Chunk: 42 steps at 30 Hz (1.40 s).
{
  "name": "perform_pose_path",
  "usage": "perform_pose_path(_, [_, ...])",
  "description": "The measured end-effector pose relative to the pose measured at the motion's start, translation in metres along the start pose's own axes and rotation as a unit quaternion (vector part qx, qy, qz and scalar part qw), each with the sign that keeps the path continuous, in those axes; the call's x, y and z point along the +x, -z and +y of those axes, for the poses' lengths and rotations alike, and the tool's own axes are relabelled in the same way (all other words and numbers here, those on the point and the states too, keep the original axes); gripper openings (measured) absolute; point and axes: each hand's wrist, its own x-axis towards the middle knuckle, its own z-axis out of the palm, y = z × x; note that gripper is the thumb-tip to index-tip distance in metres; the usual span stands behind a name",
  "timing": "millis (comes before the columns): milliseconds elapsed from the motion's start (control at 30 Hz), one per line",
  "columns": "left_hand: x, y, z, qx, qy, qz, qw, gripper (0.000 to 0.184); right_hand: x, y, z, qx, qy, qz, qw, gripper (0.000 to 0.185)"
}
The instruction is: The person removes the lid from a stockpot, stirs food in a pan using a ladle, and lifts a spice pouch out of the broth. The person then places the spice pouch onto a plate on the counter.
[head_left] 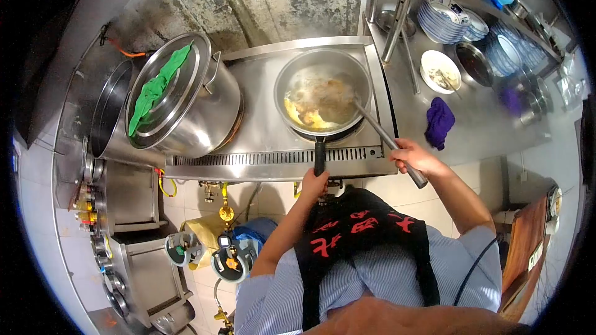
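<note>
A deep wok (282,84) sits on the burner of the steel stove. Yellow and brown food (305,113) lies in it, blurred by steam. My left hand (315,184) is closed round the wok's black handle (320,156), close to the stove's front edge. In my right hand (415,156) is the thick metal handle of a long cooking ladle (380,129), held at a slant. Its working end reaches into the right side of the wok, where steam hides its exact shape.
A large lidded stockpot (205,111) with a green cloth (158,90) on top stands left of the wok. On the right counter are a purple cloth (439,123), a white bowl (441,69) and stacked blue-and-white bowls (442,18). Gas cylinders (231,263) stand below.
</note>
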Motion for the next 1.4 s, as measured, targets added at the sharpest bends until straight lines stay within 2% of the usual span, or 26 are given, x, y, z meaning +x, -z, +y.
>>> perform_pose_path(67, [0.002, -0.002, -0.004, 0.040, -0.008, 0.013, 0.999, 0.024, 0.003, 0.000, 0.003, 0.112, -0.011, -0.019, 0.993, 0.025])
perform_pose_path(167, [0.009, 0.002, -0.014, 0.032, -0.005, 0.002, 0.999, 0.026, 0.003, 0.005, 0.003, 0.258, -0.054, -0.108, 0.958, 0.025])
perform_pose_path(367, [0.002, 0.001, -0.005, 0.019, 0.000, -0.015, 1.000, 0.019, -0.022, -0.016, -0.016, 0.259, -0.029, -0.064, 0.963, 0.026])
perform_pose_path(467, [0.004, 0.004, -0.011, 0.025, -0.008, -0.024, 0.999, 0.019, -0.022, -0.012, -0.014, 0.179, -0.024, -0.080, 0.980, 0.029])
perform_pose_path(667, [0.002, 0.005, -0.007, 0.037, -0.014, -0.035, 0.999, 0.024, -0.016, -0.026, -0.023, 0.075, 0.028, -0.034, 0.996, 0.045])
perform_pose_path(767, [0.001, 0.004, -0.003, 0.029, -0.007, -0.038, 0.999, 0.026, -0.007, -0.033, -0.028, 0.034, 0.023, -0.044, 0.998, 0.050])
perform_pose_path(933, [0.004, 0.005, -0.008, 0.011, 0.003, -0.042, 0.999, 0.028, 0.014, -0.039, -0.035, -0.161, 0.072, -0.015, 0.984, 0.054])
perform_pose_path(1067, [0.007, 0.008, -0.010, 0.014, 0.010, -0.045, 0.999, 0.029, 0.031, -0.034, -0.038, -0.360, 0.155, 0.031, 0.919, 0.060])
perform_pose_path(1167, [0.006, 0.009, -0.010, 0.015, 0.002, -0.048, 0.999, 0.029, 0.035, -0.036, -0.051, -0.465, 0.184, 0.077, 0.863, 0.057])
perform_pose_path(1267, [0.005, 0.010, -0.010, 0.020, 0.010, -0.052, 0.998, 0.025, 0.067, -0.024, -0.036, -0.560, 0.183, 0.113, 0.800, 0.059])
perform_pose_path(1400, [0.003, 0.011, -0.006, 0.028, 0.020, -0.066, 0.997, 0.024, 0.059, -0.029, -0.054, -0.629, 0.130, 0.104, 0.760, 0.060])
